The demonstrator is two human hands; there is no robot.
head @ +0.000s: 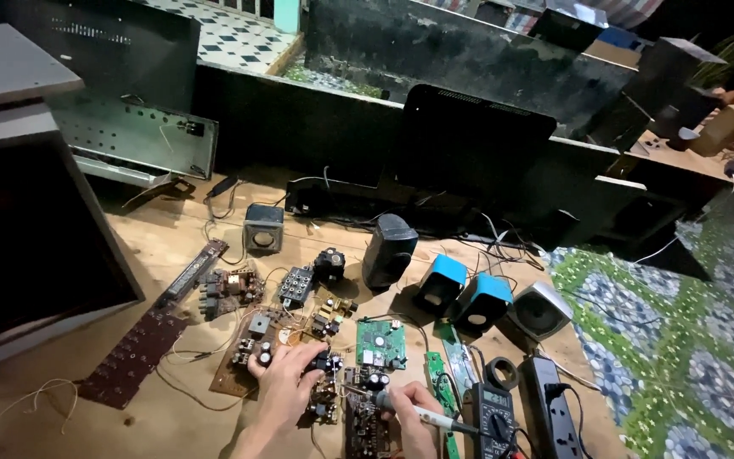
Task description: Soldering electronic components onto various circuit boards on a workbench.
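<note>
Under my left fingers, a brown circuit board point(244, 361) crowded with black capacitors lies flat on the wooden bench. My right hand's slim white-handled soldering iron point(414, 413) slants tip-down onto a dark board point(365, 421) beside it.

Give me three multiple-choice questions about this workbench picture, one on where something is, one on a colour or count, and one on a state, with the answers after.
1. Where does the multimeter lie?
A. right of the right hand
B. left of the brown board
C. on the black speaker

2. How many small speakers have bright blue fronts?
A. one
B. two
C. four

3. What is the right hand doing?
A. resting flat and empty
B. gripping a pen-like tool
C. lifting a speaker

Answers:
1 A, the multimeter sits at the bottom edge just right of that hand.
2 B, two blue-fronted speakers stand side by side near the grey one.
3 B, the pen-like tool is in its fingers, tip on a circuit board, while the left hand holds a board nearby.
</note>
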